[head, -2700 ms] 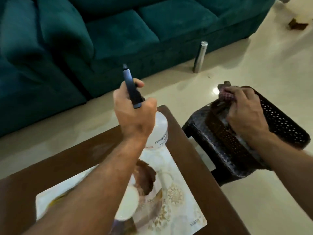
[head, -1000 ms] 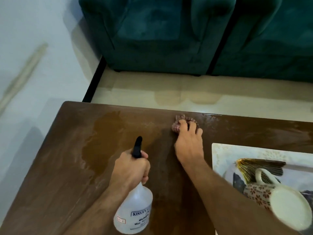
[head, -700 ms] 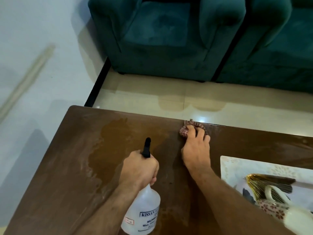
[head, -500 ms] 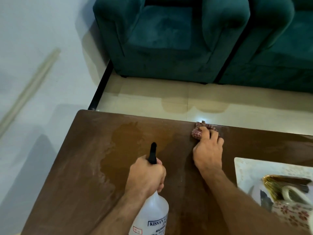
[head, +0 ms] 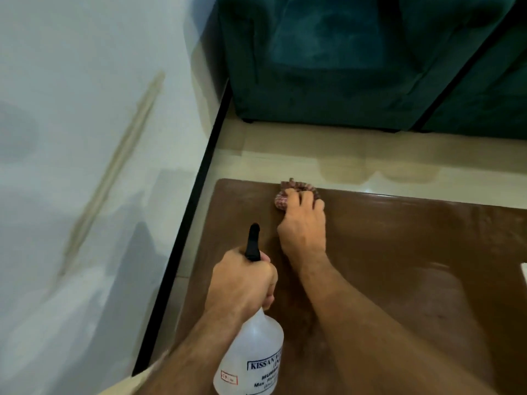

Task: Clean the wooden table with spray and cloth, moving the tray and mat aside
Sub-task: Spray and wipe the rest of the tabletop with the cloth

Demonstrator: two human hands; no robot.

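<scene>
Now the right hand has carried the crumpled red-and-white checked cloth leftward along the far edge of the dark brown wooden counter, from near the middle a second ago to close by the far left corner. Its fingers are curled down over the cloth, pressing it flat to the wood. The left hand has stayed nearer the person, fingers clamped round the neck of the translucent white plastic spray bottle, whose black nozzle points away toward the far edge; whether the trigger is squeezed I cannot tell.

The wet patch that showed on the left part of the counter is no longer plain to see, though blur makes this uncertain. Only a pale sliver of the white patterned mat shows at the right border, and the tray and cup that lay on it are out of view.

I judge this left end to be nearly wiped. The part under the mat remains, so tray and mat must yet be shifted.
</scene>
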